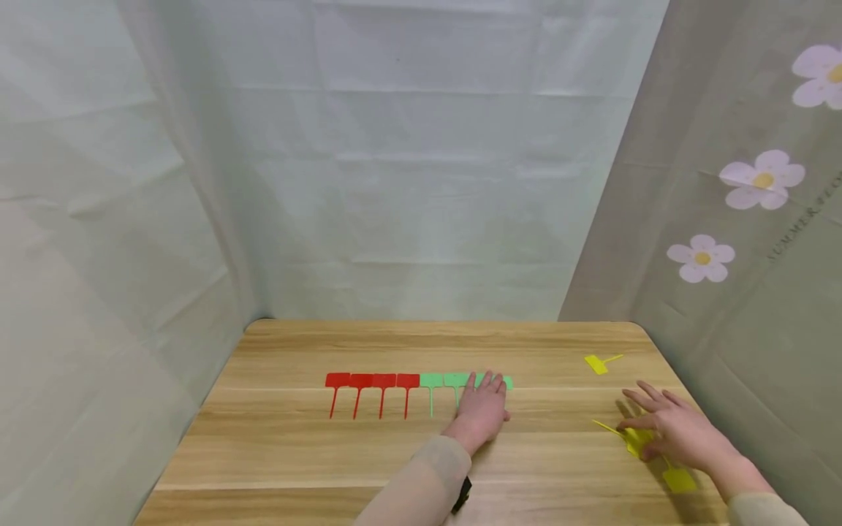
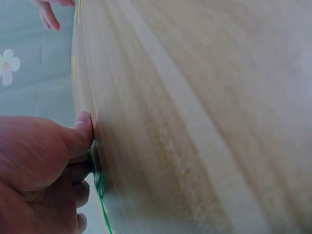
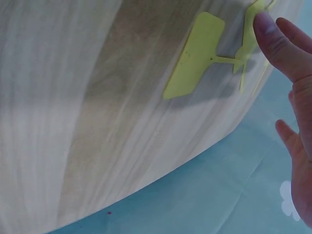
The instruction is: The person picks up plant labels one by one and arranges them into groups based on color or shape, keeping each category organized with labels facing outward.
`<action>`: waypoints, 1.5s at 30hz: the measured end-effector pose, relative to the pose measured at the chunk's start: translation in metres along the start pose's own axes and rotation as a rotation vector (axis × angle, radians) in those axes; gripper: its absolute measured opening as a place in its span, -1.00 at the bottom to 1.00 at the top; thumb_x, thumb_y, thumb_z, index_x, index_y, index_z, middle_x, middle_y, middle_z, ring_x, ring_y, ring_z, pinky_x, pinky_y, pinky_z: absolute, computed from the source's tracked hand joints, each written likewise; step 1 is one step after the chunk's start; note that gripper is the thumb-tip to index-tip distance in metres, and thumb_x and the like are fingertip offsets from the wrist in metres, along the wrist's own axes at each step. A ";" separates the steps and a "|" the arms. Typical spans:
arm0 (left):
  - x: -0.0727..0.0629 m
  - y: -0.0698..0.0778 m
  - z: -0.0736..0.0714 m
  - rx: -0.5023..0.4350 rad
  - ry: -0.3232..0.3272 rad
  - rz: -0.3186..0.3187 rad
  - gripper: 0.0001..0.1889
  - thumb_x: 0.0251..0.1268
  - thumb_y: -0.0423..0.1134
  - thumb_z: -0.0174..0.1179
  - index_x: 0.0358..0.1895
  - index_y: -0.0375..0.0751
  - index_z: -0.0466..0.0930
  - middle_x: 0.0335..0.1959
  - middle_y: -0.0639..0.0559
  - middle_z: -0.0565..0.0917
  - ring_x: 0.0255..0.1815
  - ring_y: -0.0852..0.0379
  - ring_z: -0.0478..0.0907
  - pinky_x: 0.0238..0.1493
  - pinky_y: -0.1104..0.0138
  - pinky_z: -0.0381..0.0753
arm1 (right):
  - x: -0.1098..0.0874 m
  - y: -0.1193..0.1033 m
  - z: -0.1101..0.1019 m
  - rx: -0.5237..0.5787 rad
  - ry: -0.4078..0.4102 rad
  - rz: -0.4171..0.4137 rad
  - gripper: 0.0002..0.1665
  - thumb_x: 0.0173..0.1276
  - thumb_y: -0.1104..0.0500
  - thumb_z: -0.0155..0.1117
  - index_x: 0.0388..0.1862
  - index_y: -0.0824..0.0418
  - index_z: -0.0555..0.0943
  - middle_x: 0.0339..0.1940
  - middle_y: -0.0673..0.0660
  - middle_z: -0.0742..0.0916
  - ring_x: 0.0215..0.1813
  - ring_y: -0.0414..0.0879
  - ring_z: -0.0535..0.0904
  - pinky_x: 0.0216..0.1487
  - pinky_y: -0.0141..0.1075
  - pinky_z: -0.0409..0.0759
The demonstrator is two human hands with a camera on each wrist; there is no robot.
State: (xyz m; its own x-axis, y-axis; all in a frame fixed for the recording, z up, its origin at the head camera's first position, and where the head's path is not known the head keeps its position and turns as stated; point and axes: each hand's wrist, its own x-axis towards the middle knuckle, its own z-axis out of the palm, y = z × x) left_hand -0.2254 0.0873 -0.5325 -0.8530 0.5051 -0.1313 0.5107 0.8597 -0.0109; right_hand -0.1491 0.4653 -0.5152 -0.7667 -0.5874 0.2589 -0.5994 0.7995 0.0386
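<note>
A row of flat red tags (image 1: 384, 380) with thin stems lies on the table, stems pointing toward me. Green tags (image 1: 431, 380) of the same shape continue the row to the right. My left hand (image 1: 483, 410) rests over the right-hand green tags with its fingers extended, partly hiding them. My right hand (image 1: 680, 431) hovers at a yellow tag (image 1: 635, 441), fingers spread and thumb close to it; contact cannot be made out. Another yellow tag (image 3: 195, 56) lies beside it, under the wrist, its stem reaching the first one.
One more yellow tag (image 1: 597, 364) lies farther back on the right of the wooden table (image 1: 296, 453). Pale cloth (image 1: 421, 219) hangs behind the table and along both sides, with printed flowers (image 1: 702, 258) on the right.
</note>
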 end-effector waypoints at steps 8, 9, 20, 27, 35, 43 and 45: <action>0.000 -0.001 0.001 -0.011 0.003 0.000 -0.31 0.63 0.17 0.10 0.68 0.01 0.32 0.70 0.17 0.25 0.74 0.13 0.07 0.71 0.04 0.02 | 0.022 -0.011 -0.005 -0.012 -0.038 0.102 -0.75 0.04 -0.09 0.73 -0.37 -0.28 0.76 0.37 0.30 0.70 0.49 0.38 0.46 0.39 0.29 0.42; 0.000 -0.001 0.001 -0.012 0.002 0.000 -0.31 0.63 0.17 0.10 0.68 0.01 0.32 0.70 0.17 0.25 0.74 0.14 0.07 0.71 0.04 0.03 | 0.025 -0.015 -0.005 0.012 -0.060 0.141 -0.77 0.10 -0.15 0.70 -0.40 -0.31 0.73 0.38 0.32 0.68 0.50 0.42 0.44 0.35 0.36 0.44; -0.002 0.000 0.000 -0.024 0.003 0.006 -0.31 0.63 0.17 0.10 0.68 0.00 0.31 0.71 0.17 0.24 0.74 0.14 0.06 0.71 0.05 0.02 | 0.038 -0.034 0.006 0.140 -0.201 0.242 -0.62 0.21 0.16 0.67 -0.49 -0.23 0.60 0.47 0.44 0.57 0.56 0.55 0.28 0.43 0.50 0.28; -0.001 -0.001 0.001 -0.028 0.008 0.007 -0.31 0.63 0.17 0.10 0.68 -0.01 0.32 0.70 0.16 0.25 0.74 0.13 0.06 0.71 0.05 0.03 | 0.038 -0.032 0.011 -0.001 -0.131 0.076 -0.61 0.16 0.16 0.70 -0.42 -0.15 0.58 0.42 0.42 0.62 0.50 0.48 0.43 0.35 0.43 0.44; -0.003 -0.001 0.000 -0.034 0.004 -0.001 -0.31 0.63 0.18 0.10 0.68 0.01 0.31 0.71 0.18 0.24 0.74 0.15 0.06 0.71 0.05 0.02 | 0.060 -0.029 0.009 -0.176 0.067 -0.225 -0.70 0.52 0.09 0.39 -0.38 -0.03 0.45 0.47 0.36 0.60 0.48 0.32 0.51 0.63 0.01 0.22; -0.005 0.001 -0.002 -0.058 0.008 -0.008 -0.31 0.62 0.16 0.13 0.67 0.01 0.32 0.70 0.18 0.25 0.74 0.14 0.05 0.71 0.05 0.01 | 0.108 -0.042 0.005 -0.210 0.099 -0.362 -0.39 0.86 -0.11 -0.45 -0.35 0.01 0.44 0.57 0.27 0.53 0.54 0.24 0.48 0.48 0.14 0.44; -0.005 0.001 -0.002 -0.055 0.005 -0.013 -0.30 0.60 0.17 0.13 0.67 0.03 0.33 0.70 0.19 0.25 0.74 0.14 0.06 0.71 0.05 0.01 | 0.118 -0.044 0.009 -0.171 0.105 -0.374 -0.47 0.85 -0.12 -0.30 -0.29 -0.02 0.49 0.60 0.26 0.50 0.55 0.25 0.45 0.46 0.18 0.46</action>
State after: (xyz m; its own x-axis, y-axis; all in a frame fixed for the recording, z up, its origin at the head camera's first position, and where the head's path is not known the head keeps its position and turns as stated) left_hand -0.2208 0.0858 -0.5303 -0.8600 0.4945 -0.1262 0.4935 0.8688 0.0417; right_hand -0.2153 0.3597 -0.4949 -0.4709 -0.8321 0.2929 -0.7785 0.5481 0.3057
